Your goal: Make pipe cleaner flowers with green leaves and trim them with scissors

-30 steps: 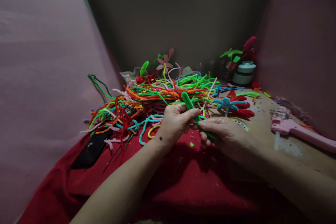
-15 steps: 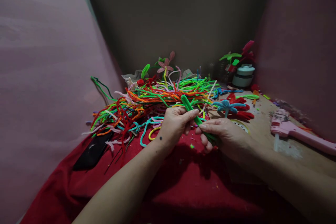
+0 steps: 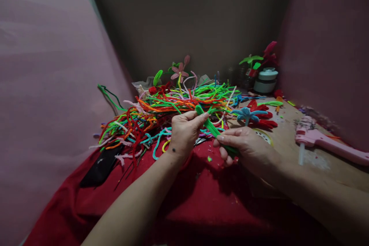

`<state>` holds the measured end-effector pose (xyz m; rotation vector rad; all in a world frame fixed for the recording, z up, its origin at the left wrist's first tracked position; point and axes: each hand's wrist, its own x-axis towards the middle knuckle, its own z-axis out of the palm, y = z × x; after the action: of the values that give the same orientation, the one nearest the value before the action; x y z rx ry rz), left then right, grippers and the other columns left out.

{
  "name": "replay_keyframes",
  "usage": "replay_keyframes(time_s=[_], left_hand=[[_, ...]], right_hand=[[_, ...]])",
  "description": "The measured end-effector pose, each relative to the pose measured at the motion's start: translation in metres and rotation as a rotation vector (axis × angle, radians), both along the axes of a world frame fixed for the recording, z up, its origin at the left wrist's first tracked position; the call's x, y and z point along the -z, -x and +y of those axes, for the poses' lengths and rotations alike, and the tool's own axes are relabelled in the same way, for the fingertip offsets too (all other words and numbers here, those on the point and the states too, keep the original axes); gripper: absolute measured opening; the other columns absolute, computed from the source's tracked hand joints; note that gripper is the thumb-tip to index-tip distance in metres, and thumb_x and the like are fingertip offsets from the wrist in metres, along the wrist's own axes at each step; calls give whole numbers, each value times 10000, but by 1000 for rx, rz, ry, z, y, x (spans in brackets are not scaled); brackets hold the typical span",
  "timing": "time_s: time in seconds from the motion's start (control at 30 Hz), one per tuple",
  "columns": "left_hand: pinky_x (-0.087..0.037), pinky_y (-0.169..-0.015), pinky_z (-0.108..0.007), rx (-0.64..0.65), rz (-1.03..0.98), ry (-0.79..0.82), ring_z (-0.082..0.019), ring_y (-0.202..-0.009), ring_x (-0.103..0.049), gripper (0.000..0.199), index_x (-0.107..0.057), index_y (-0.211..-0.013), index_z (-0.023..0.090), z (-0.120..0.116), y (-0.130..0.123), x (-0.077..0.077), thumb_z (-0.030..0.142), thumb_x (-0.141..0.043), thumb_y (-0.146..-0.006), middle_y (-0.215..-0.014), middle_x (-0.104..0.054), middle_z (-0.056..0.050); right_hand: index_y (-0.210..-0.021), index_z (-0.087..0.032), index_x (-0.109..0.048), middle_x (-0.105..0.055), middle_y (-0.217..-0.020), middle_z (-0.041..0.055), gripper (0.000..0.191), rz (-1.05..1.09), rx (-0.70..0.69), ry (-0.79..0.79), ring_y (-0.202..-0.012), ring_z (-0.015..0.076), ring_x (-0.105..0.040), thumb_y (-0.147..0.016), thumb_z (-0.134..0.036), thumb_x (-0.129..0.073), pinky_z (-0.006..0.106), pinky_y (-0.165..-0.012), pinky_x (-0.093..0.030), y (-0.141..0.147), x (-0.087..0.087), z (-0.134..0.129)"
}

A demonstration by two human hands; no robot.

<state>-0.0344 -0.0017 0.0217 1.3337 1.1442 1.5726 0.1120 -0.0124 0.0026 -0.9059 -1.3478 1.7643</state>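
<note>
Between my hands, over the red cloth (image 3: 201, 200), is a green fuzzy pipe-cleaner leaf (image 3: 211, 127), long and narrow, slanting down to the right. My left hand (image 3: 186, 132) pinches it near its upper tip with thumb and forefinger. Lower down, my right hand (image 3: 238, 142) grips the leaf, its fingers closed around it; that end is partly hidden by the hand. Just behind lies a heap of loose pipe cleaners (image 3: 184, 103) in many colours. A blue pipe-cleaner flower (image 3: 247, 115) rests beyond my right hand, against red petals (image 3: 263, 123).
A pink glue gun (image 3: 325, 138) lies on the brown board (image 3: 284, 142) at right. A lidded pale-blue jar (image 3: 266, 80) stands at the back right. A yellow tape roll (image 3: 263, 137) sits behind my right hand. At left is a flat black object (image 3: 100, 169).
My left hand has slid up and left along the leaf toward its tip, so more green shows between the hands. The right hand keeps its grip. The view has shifted slightly.
</note>
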Motion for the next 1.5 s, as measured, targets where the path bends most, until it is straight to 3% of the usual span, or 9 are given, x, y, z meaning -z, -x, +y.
replay_keyframes(time_s=[0.17,0.37,0.5,0.6,0.77,0.9,0.97,1.27,1.5], left_hand=[[-257,-437,-175,-111,263,-96,-38,-469,-306,296,-488,-489,133,1,4,1,297,-659,-666,-488,-346,60],[-285,-365,-175,-24,72,79,-54,-376,-397,191,-593,-631,127,6,10,-3,307,-652,-662,-449,-460,49],[-350,-407,-164,-162,213,-72,-52,-412,-445,169,-619,-612,126,8,13,-3,282,-653,-667,-471,-493,43],[-334,-375,-157,-172,134,-115,-44,-386,-442,183,-626,-681,132,11,18,-7,315,-639,-692,-492,-516,45],[-279,-314,-155,71,-177,87,-33,-357,-423,395,-578,-807,142,14,22,-10,514,-614,-680,-589,-548,27],[-253,-328,-155,359,-76,261,-23,-357,-385,354,-569,-690,125,6,11,-1,465,-660,-657,-540,-513,28],[-230,-336,-161,423,-12,323,-19,-352,-354,311,-574,-640,113,1,3,4,402,-691,-639,-494,-483,35],[-164,-382,-190,312,-82,316,-16,-379,-282,277,-580,-602,112,-4,-10,13,350,-722,-592,-445,-384,62],[-171,-384,-194,159,-105,75,-20,-397,-233,275,-512,-559,139,4,7,1,323,-700,-640,-475,-282,79]], right_hand=[[-596,-121,-600,-581,-454,12,194,7,5,-13,-359,70,-489,-732,-257,-576,185,-393,-363,0,0,-1],[-624,-119,-613,-586,-455,12,179,-24,25,-15,-336,65,-484,-733,-252,-566,182,-365,-338,0,0,1],[-598,-127,-595,-585,-450,10,173,-36,23,21,-336,66,-493,-722,-245,-578,181,-363,-331,1,1,1],[-609,-125,-601,-583,-453,5,168,-31,37,32,-337,63,-492,-720,-249,-585,176,-362,-329,1,2,0],[-644,-120,-615,-588,-474,4,174,32,76,-1,-354,65,-500,-731,-269,-591,173,-364,-334,-1,3,4],[-671,-118,-627,-581,-475,-2,176,61,117,-16,-368,66,-501,-728,-280,-589,172,-376,-350,-1,2,6],[-635,-119,-620,-575,-469,-3,197,47,105,-43,-373,63,-496,-717,-294,-585,172,-392,-364,0,1,5],[-531,-136,-576,-537,-435,-11,244,-83,120,-95,-347,49,-450,-709,-303,-568,171,-355,-308,3,-2,4],[-641,-129,-610,-546,-461,-15,206,-65,97,-79,-352,53,-459,-721,-318,-589,171,-358,-320,2,4,2]])
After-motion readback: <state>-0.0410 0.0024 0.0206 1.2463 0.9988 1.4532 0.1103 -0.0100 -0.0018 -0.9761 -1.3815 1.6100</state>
